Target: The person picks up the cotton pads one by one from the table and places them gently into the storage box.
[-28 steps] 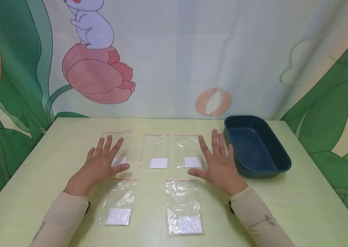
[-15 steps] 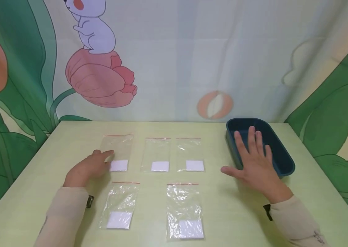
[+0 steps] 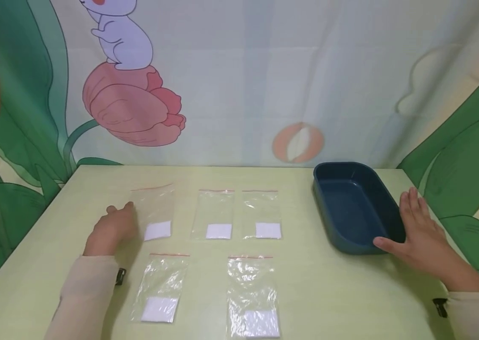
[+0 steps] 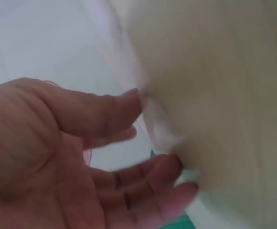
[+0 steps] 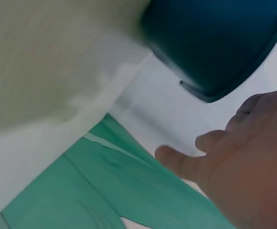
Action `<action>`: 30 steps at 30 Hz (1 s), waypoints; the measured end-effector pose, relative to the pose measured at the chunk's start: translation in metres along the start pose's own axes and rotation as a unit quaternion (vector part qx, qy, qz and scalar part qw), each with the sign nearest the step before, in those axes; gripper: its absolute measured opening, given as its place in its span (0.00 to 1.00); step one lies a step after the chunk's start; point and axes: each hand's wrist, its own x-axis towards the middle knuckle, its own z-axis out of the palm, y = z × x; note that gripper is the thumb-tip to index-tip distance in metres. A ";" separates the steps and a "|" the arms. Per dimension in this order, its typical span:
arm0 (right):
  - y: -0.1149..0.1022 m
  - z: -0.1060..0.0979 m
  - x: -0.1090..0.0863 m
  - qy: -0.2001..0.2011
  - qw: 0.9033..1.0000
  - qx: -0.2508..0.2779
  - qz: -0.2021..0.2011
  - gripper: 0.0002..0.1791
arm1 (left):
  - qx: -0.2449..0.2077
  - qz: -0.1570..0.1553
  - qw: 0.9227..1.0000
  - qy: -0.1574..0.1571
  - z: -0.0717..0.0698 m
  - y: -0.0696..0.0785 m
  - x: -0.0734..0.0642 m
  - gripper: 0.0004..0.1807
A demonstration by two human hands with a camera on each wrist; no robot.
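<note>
On the table at the left, my left hand (image 3: 112,230) is at the left edge of a clear zip bag (image 3: 154,208) holding a white rectangle. The left wrist view shows its thumb (image 4: 124,107) apart from bent fingers (image 4: 165,169), fingertips low against the table. My right hand (image 3: 426,238) lies along the right side of a dark blue plastic tub (image 3: 356,203), fingers extended and thumb near the front corner. In the right wrist view, the tub (image 5: 210,43) appears above that hand (image 5: 253,157).
Two more zip bags (image 3: 214,208) (image 3: 261,208) lie beside it in the back row. Nearer me are two others (image 3: 163,278) (image 3: 252,293), each with a white rectangle inside. A printed curtain (image 3: 222,85) hangs behind the pale table (image 3: 320,293).
My left hand has drawn back to the left, and the back-left bag has shifted left and tilted. My right hand has moved across the tub to its right side.
</note>
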 end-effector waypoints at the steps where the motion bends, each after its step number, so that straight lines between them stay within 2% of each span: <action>1: 0.003 0.000 0.000 -0.007 1.000 0.004 0.002 0.66 | -0.005 0.008 1.000 0.002 0.000 -0.002 0.000 0.36; 4: 0.009 0.003 0.001 -0.032 0.999 0.026 0.012 0.67 | -0.022 0.036 0.999 -0.003 0.001 -0.009 0.001 0.35; 9: 0.008 0.008 0.003 -0.080 0.991 0.101 0.032 0.66 | -0.063 0.079 0.995 -0.004 -0.002 -0.022 0.005 0.35; 12: 0.005 0.007 0.003 -0.092 0.987 0.126 0.032 0.65 | -0.113 0.110 0.988 0.009 -0.005 -0.027 0.008 0.34; 17: 0.003 0.001 0.001 -0.103 0.988 0.115 0.030 0.63 | -0.186 0.147 0.971 0.032 -0.010 -0.029 0.006 0.21; 20: 0.004 -0.001 0.002 -0.103 0.989 0.102 0.030 0.63 | -0.211 0.152 0.964 0.050 -0.012 -0.027 0.003 0.18; 22: 0.006 0.000 0.002 -0.099 0.990 0.095 0.029 0.64 | -0.238 0.143 0.959 0.062 -0.011 -0.025 0.003 0.18; 25: 0.009 0.004 0.004 -0.093 0.990 0.098 0.026 0.67 | -0.297 0.135 0.943 0.067 -0.008 -0.022 0.004 0.20; 27: 0.010 0.006 0.005 -0.091 0.990 0.102 0.024 0.67 | -0.334 0.132 0.931 0.062 -0.006 -0.021 0.005 0.23; 28: 0.010 0.007 0.005 -0.091 0.990 0.104 0.023 0.66 | -0.345 0.128 0.928 0.055 -0.006 -0.020 0.005 0.26; 30: 0.011 0.008 0.005 -0.091 0.990 0.107 0.023 0.65 | -0.341 0.119 0.931 0.047 -0.005 -0.019 0.005 0.29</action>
